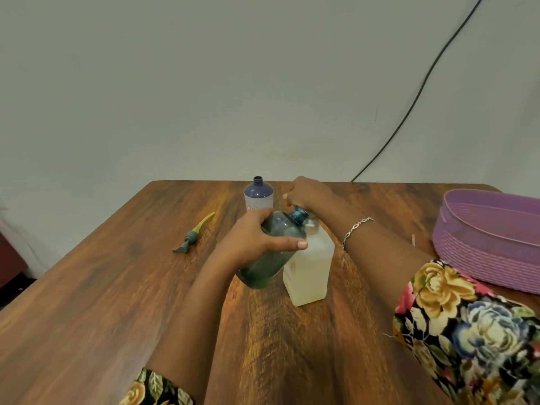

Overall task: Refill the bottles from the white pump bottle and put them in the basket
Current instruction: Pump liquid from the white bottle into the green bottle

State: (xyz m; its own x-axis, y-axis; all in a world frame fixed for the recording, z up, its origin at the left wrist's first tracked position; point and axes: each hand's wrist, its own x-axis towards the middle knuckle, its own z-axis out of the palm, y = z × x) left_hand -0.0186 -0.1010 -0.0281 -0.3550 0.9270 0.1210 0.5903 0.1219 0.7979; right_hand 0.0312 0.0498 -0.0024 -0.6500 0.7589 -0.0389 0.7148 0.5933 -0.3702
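this looks like a room in a home rather than a workplace. a wood-grain table [117, 287] stands against a plain painted wall [204, 83], and behind the table a loose black cable [420, 92] runs down that wall. at the table's right edge sits a purple woven basket [482, 252]. near the table's middle are household bottles: a white pump bottle [309, 273], a teal bottle [263, 270] and a dark blue bottle [258, 195].

The brown wooden worktop [102, 287] has dark streaks. The round see-through plastic bottle [271, 267] is teal, the square plastic pump bottle [309, 273] milky white, the small round bottle [258, 194] dark blue. The woven basket [482, 244] is purple. The black cloth sleeve [467, 331] has yellow, blue and pink flowers.
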